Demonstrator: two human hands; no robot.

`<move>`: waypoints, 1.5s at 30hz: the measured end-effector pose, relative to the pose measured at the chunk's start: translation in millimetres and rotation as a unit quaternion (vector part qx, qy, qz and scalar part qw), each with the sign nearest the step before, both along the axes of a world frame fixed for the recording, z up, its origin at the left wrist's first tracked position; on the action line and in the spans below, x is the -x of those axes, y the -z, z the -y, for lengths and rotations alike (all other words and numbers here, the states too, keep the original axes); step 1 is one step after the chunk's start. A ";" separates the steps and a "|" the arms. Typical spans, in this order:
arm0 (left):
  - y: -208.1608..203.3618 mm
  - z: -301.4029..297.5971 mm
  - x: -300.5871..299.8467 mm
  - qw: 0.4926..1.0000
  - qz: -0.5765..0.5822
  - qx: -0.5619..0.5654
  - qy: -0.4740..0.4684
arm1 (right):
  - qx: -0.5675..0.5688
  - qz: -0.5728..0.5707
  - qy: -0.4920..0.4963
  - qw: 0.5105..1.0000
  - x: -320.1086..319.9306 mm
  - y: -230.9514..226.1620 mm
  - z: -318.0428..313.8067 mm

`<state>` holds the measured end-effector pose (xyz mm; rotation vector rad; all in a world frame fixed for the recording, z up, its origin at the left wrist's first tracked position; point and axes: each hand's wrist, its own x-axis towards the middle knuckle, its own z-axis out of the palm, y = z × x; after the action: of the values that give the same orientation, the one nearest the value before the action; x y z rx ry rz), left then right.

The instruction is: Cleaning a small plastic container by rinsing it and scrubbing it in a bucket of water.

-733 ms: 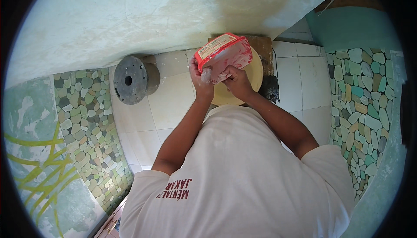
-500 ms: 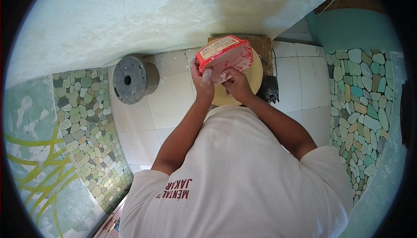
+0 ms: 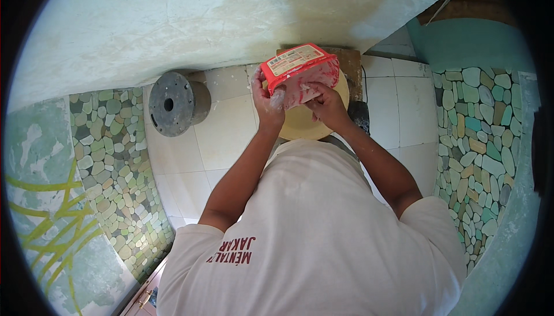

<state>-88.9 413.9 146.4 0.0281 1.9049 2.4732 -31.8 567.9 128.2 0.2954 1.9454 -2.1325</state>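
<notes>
Left hand (image 3: 270, 103) clamps the tub (image 3: 295, 62) at nine o'clock; right hand (image 3: 329, 108), fingers curled, at five, hold unclear. Scraping, apparently; next needs a steady tilt!

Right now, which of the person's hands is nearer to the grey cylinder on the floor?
Left. The left hand holds the red tub by its left end, right of the grey cylinder; the right hand is farther right, at the tub's opening.
</notes>
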 end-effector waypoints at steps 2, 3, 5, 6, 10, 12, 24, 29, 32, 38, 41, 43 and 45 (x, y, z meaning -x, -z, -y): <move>-3.2 -0.1 -1.5 1.000 0.004 0.008 0.001 | 0.008 -0.032 0.017 0.999 0.5 4.9 2.2; -4.4 -0.2 -2.0 1.000 0.008 0.015 0.003 | 0.009 -0.032 0.016 0.999 0.4 7.1 1.2; -3.4 0.8 -3.3 1.000 0.005 0.011 -0.002 | 0.014 -0.018 0.002 1.000 0.8 6.8 -0.2; -2.9 1.2 -4.0 1.000 0.002 0.006 -0.005 | 0.014 -0.017 0.002 1.000 1.1 7.2 -0.3; 0.7 4.8 -4.5 1.000 0.002 -0.005 -0.004 | 0.001 -0.023 0.005 1.000 2.9 7.7 -0.7; -0.2 5.7 -4.7 1.000 0.006 -0.008 0.007 | 0.004 -0.020 0.006 1.000 2.7 7.7 -0.3; 5.4 6.1 -7.2 1.000 0.022 -0.013 -0.003 | 0.056 -0.051 0.033 0.997 -3.2 17.0 4.5; 17.8 15.7 -4.9 1.000 0.019 0.006 -0.017 | 0.067 0.003 0.033 0.997 -13.9 2.6 6.0; 19.7 24.5 1.8 0.999 0.004 0.003 -0.042 | 0.122 0.060 0.015 0.991 -20.5 -0.7 -1.0; 6.9 41.7 9.6 0.996 -0.024 0.023 -0.080 | 0.151 0.179 0.044 0.971 -14.1 46.2 -15.9; 4.0 47.1 5.6 0.995 -0.016 0.012 -0.101 | 0.072 0.273 0.067 0.957 9.1 85.8 -0.9; 1.3 50.8 0.9 0.995 -0.009 0.022 -0.100 | 0.066 0.317 0.090 0.942 25.8 122.7 7.6; -0.1 51.7 -4.0 0.995 -0.002 0.031 -0.092 | 0.060 0.360 0.120 0.923 35.6 169.4 10.9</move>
<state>-84.9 362.2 146.6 -0.1504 2.0712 2.5243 -67.3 557.0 -41.3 1.1554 1.3913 -1.8653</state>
